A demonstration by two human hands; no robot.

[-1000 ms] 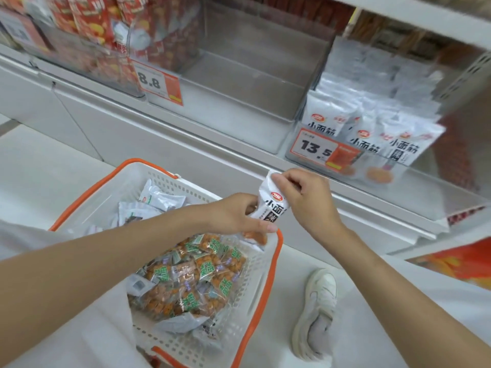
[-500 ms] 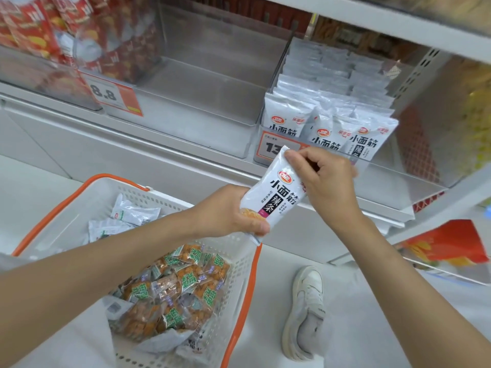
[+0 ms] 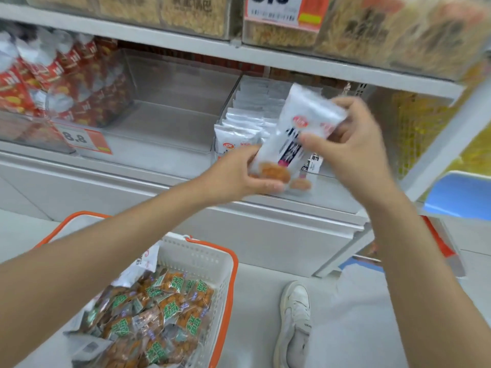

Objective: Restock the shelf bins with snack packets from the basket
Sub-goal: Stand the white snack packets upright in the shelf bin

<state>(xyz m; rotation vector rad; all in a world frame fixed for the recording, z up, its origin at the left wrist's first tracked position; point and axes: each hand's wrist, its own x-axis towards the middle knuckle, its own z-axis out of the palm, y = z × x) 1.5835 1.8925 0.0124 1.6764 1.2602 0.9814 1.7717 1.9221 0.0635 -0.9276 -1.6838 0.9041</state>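
Both hands hold one white snack packet [image 3: 297, 131] in front of the right shelf bin. My left hand [image 3: 236, 176] grips its lower end, and my right hand [image 3: 348, 139] pinches its top. Behind it, the clear bin [image 3: 225, 115] holds a row of matching white packets [image 3: 239, 126]. The white basket with an orange rim [image 3: 225, 272] sits below at the lower left, holding several orange-and-green packets [image 3: 159, 309].
An empty clear bin [image 3: 170, 107] sits in the shelf's middle, with a bin of red packets [image 3: 53, 83] to its left and an 8.8 price tag [image 3: 82, 139]. Upper shelf bins hold yellowish snacks [image 3: 372, 30]. A white shoe [image 3: 295, 322] stands on the floor.
Both hands have lifted the white packet from over the basket up to the front of the right bin. The view tilted upward and the basket dropped lower in frame.
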